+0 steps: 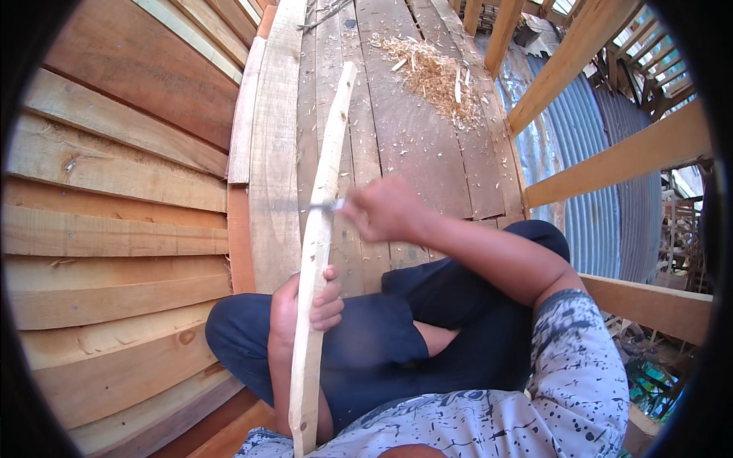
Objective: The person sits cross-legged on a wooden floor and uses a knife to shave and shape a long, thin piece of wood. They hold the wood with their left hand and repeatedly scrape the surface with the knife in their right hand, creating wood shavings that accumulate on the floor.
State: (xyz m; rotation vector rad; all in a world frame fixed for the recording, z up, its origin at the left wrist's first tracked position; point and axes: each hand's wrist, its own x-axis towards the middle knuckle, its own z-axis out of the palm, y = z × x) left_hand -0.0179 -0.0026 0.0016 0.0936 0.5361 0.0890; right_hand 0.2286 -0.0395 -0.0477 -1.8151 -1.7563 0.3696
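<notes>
A long, pale piece of wood [324, 179], roughly squared and narrower at its far end, slants up from my lap over the plank floor. My left hand [327, 301] is wrapped round its lower part, the fingers on the right side. Farther up, my right hand [382, 210] is closed on the handle of a knife [328, 205]. The blade lies crosswise on the wood and sticks out to the left, smeared by motion. Most of the handle is hidden in my fist. Knots and cut facets show along the wood.
Wood shavings [439, 80] are heaped on the plank floor [420, 164] ahead to the right. A wall of overlapping boards [114, 229] rises close on my left. Wooden railing posts [626, 164] stand on the right, with corrugated metal sheets [576, 153] beyond. My crossed legs [366, 328] lie beneath the wood.
</notes>
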